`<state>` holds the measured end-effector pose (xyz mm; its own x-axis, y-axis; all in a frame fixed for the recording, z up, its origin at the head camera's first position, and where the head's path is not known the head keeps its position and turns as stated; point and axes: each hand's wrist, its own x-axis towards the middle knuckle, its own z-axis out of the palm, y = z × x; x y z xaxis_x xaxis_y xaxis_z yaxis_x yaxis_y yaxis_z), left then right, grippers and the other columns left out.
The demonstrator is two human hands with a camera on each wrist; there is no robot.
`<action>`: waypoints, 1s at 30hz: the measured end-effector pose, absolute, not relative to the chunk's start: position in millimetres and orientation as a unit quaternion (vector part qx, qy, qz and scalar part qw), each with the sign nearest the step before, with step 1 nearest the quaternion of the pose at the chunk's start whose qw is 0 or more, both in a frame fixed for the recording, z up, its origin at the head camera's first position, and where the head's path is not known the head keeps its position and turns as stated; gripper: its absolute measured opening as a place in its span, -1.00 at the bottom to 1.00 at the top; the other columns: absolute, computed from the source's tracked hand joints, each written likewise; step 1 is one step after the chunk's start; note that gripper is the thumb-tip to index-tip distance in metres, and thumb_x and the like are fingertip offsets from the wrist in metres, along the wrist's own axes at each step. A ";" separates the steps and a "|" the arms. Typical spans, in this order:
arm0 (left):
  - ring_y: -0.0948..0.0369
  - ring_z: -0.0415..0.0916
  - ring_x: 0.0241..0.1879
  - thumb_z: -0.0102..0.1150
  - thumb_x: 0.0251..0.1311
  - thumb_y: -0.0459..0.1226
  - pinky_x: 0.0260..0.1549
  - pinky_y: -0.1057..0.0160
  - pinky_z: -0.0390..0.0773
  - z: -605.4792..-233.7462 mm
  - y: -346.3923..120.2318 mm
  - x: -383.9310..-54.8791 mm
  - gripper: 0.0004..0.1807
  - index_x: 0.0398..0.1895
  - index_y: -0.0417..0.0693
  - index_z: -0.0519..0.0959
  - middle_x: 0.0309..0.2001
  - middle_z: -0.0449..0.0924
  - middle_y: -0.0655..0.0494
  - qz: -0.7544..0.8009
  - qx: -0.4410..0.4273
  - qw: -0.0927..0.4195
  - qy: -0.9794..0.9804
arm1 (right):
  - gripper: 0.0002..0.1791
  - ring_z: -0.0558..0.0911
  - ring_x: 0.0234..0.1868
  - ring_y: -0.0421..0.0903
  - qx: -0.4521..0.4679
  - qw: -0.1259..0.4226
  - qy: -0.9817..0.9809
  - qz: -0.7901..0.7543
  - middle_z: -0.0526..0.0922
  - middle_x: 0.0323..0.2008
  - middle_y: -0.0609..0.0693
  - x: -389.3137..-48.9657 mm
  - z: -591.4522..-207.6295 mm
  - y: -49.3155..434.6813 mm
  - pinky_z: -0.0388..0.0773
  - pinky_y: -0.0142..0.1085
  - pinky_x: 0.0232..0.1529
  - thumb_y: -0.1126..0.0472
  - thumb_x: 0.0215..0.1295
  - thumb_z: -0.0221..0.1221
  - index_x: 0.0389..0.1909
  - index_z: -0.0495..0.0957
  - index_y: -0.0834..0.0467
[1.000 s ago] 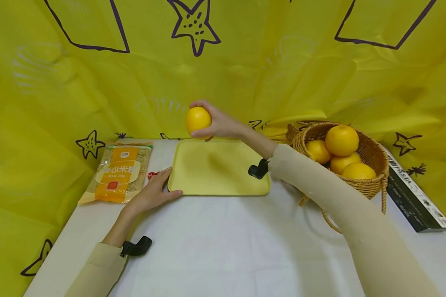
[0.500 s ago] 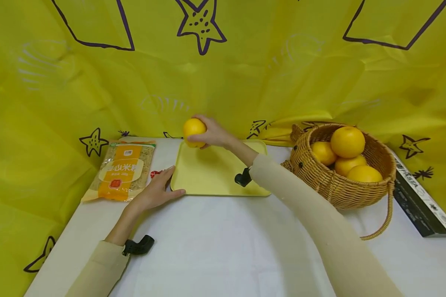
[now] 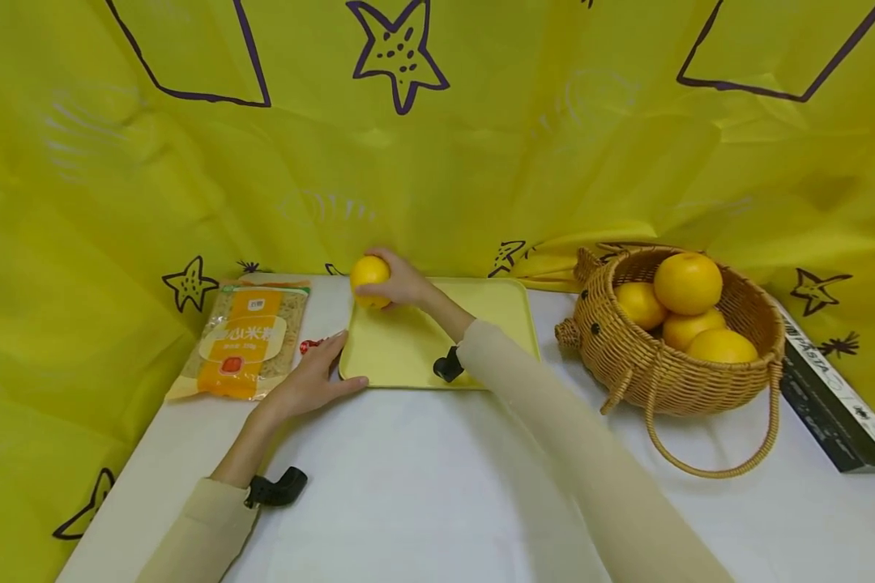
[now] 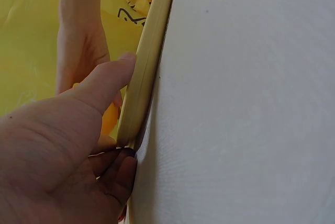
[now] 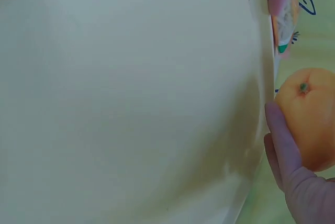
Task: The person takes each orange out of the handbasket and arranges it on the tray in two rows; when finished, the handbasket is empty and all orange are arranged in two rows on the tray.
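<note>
In the head view my right hand [image 3: 401, 283] grips an orange [image 3: 368, 279] over the back left corner of a pale yellow tray [image 3: 437, 340]. Whether the orange touches the tray cannot be told. The right wrist view shows the green stem spot of this orange [image 5: 309, 122], with fingers [image 5: 285, 140] along its side. My left hand [image 3: 313, 380] holds the tray's front left corner. In the left wrist view its thumb lies on the tray rim [image 4: 149, 62] and its other fingers bend against the corner.
A wicker basket [image 3: 627, 380] with several oranges [image 3: 689, 283] stands at the right. Behind it lies a black and white pasta box [image 3: 838, 397]. A noodle packet [image 3: 244, 344] and a small red item [image 3: 309, 346] lie left of the tray. A yellow curtain [image 3: 481, 178] hangs behind.
My right hand has lowered the orange and moved it slightly left, toward the tray's back left corner. The left hand stays at the tray. The head view has shifted a little.
</note>
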<state>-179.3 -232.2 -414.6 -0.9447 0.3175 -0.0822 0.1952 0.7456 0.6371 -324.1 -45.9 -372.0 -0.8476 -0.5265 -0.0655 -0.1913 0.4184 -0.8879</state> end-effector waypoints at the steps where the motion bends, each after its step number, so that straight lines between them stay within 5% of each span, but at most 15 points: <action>1: -0.23 -0.08 0.50 0.23 0.19 0.10 0.43 -0.26 0.00 -415.3 -231.7 -178.9 0.06 0.51 -0.31 -0.07 0.51 -0.05 -0.31 0.330 0.138 0.093 0.929 | -0.19 0.55 0.08 0.14 -0.214 0.167 0.827 -0.492 0.37 0.23 0.18 -324.2 -374.1 -47.5 0.73 -0.13 -0.30 0.06 0.21 0.30 0.44 0.14 -0.01; 9: -0.21 -0.07 0.50 0.24 0.18 0.11 0.44 -0.25 0.00 -415.7 -230.2 -177.6 0.07 0.52 -0.27 -0.06 0.52 -0.04 -0.28 0.334 0.136 0.090 0.928 | -0.16 0.53 0.09 0.09 -0.183 0.140 0.854 -0.467 0.39 0.27 0.15 -322.2 -382.5 -57.7 0.71 -0.23 -0.35 0.00 0.21 0.30 0.45 0.15 0.04; 18: -0.23 -0.10 0.50 0.23 0.18 0.13 0.44 -0.26 -0.02 -413.7 -232.1 -176.6 0.06 0.52 -0.27 -0.05 0.52 -0.05 -0.29 0.322 0.121 0.093 0.934 | -0.08 0.44 0.14 0.12 -0.116 0.088 0.872 -0.468 0.27 0.28 0.24 -319.6 -384.7 -69.4 0.55 -0.11 0.12 -0.06 0.13 0.36 0.40 0.10 0.13; 30: -0.25 -0.09 0.49 0.22 0.19 0.11 0.44 -0.26 -0.02 -413.1 -231.0 -176.2 0.06 0.51 -0.32 -0.04 0.51 -0.05 -0.32 0.320 0.129 0.090 0.934 | -0.03 0.42 0.22 0.17 -0.112 0.079 0.869 -0.476 0.20 0.34 0.27 -313.8 -382.0 -63.4 0.52 -0.03 0.19 -0.06 0.12 0.37 0.44 0.05 0.08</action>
<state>-176.2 -231.0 -413.1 -0.9503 0.2994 -0.0852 0.1841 0.7611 0.6220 -313.8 -63.4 -382.0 -0.9623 -0.2701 -0.0316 -0.1188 0.5220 -0.8446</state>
